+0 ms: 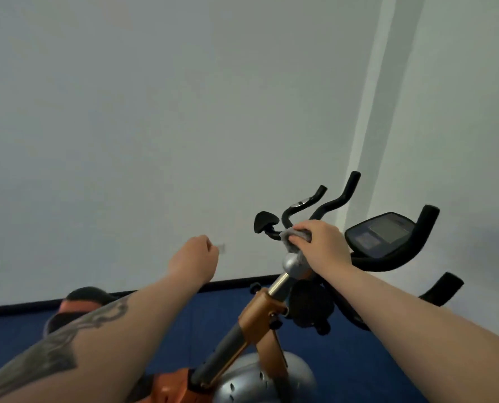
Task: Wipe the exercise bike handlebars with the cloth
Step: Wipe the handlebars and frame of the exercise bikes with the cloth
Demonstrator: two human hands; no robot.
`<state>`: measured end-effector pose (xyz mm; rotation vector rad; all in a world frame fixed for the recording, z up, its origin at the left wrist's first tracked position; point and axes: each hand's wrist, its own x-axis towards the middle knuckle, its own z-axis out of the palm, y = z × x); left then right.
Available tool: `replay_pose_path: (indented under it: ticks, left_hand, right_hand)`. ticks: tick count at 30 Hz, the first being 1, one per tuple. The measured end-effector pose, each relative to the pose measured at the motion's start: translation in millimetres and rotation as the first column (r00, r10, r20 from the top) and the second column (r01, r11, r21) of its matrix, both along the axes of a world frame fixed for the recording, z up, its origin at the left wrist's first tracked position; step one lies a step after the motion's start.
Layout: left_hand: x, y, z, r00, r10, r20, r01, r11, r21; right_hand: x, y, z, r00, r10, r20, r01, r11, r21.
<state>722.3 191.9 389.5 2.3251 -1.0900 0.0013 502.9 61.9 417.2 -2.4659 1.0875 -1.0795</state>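
The exercise bike's black handlebars (332,203) curve up at centre right, with a dark console screen (380,232) among them. My right hand (322,244) presses a small grey cloth (293,237) onto the bar's middle section, just above the silver knob of the stem. My left hand (194,258) hangs in the air to the left of the bars with its fingers curled shut, touching nothing that I can see.
A bronze and silver stem (267,303) rises from the bike frame below. A white wall (184,112) stands close behind the bars. Blue floor (359,359) lies underneath, and a round black and orange object (82,301) sits at the lower left.
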Motion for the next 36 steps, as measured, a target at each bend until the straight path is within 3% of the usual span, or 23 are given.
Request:
replay_pose_path:
  ticks: [5, 10, 21, 27, 36]
  left_hand:
    - [42.4, 93.3, 3.3, 0.990, 0.129, 0.064, -0.129, 0.992, -0.004]
    - [92.0, 184.1, -3.4, 0.976, 0.214, 0.024, -0.214, 0.977, -0.006]
    - [223.8, 349.8, -2.6, 0.961, 0.249, 0.118, -0.256, 0.966, 0.047]
    - [293.1, 381.5, -0.7, 0.967, 0.227, 0.116, -0.238, 0.967, 0.090]
    - [398.7, 346.8, 1.4, 0.975, 0.180, 0.132, -0.189, 0.981, 0.054]
  right_hand:
    - [54.8, 58.0, 3.3, 0.993, 0.116, 0.030, -0.117, 0.993, 0.025]
    - [120.2, 127.8, -3.4, 0.971, 0.237, 0.020, -0.238, 0.970, 0.055]
    - [274.8, 288.2, -18.0, 0.967, 0.253, 0.014, -0.253, 0.964, 0.083]
    - [334.9, 326.8, -17.0, 0.969, 0.246, -0.014, -0.245, 0.968, 0.062]
    - [436.4, 299.4, -16.2, 0.977, 0.210, 0.019, -0.211, 0.976, 0.058]
